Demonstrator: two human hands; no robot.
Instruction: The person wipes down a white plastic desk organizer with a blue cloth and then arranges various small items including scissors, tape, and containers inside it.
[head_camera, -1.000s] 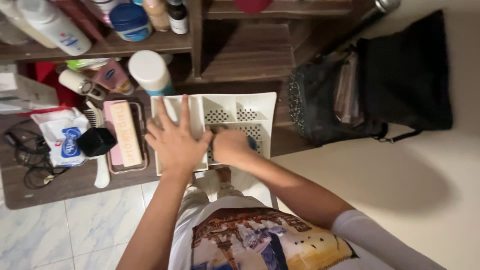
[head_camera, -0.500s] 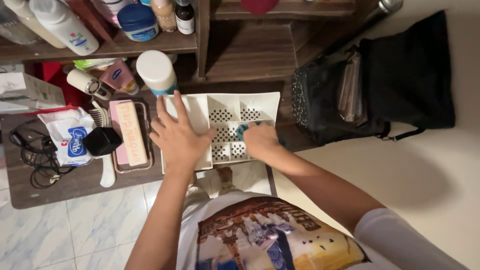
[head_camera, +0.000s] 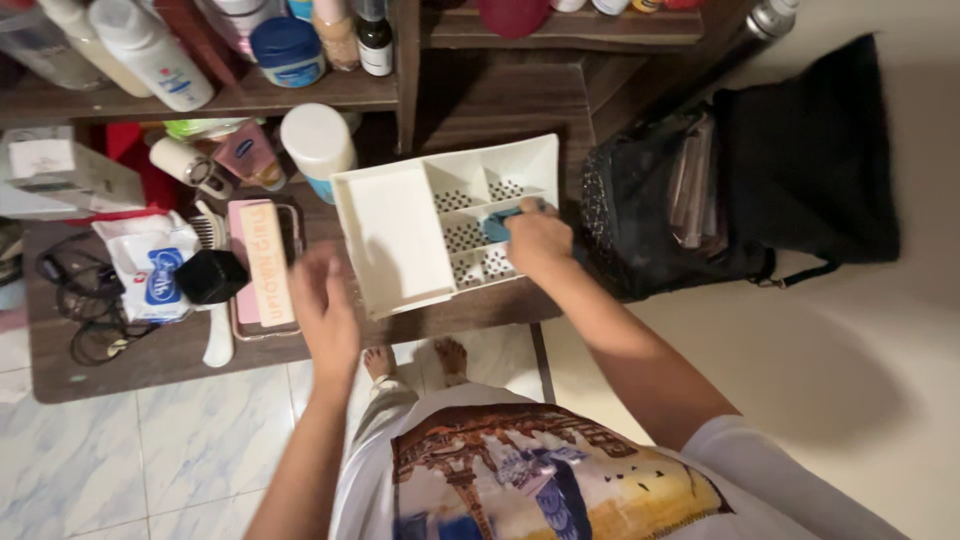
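Note:
A white plastic organiser tray (head_camera: 395, 235) with several perforated compartments lies on the low dark wooden table (head_camera: 180, 350). My right hand (head_camera: 535, 240) presses a blue cloth (head_camera: 497, 225) into one of the tray's small right-hand compartments. My left hand (head_camera: 325, 305) hovers open just off the tray's front left corner, blurred, touching nothing I can make out. It sits beside a pink rectangular box (head_camera: 265, 262).
On the table's left are a white wipes packet (head_camera: 150, 265), a black cube-shaped object (head_camera: 210, 277), a white brush (head_camera: 215, 335) and black cables (head_camera: 75, 300). Bottles and jars crowd the shelf (head_camera: 330, 90) behind. A black bag (head_camera: 740, 190) stands at the right. Tiled floor lies below.
My left hand has lifted off the tray and drawn back toward me. My right hand has moved rightward across the compartments with the cloth. The tray now sits skewed.

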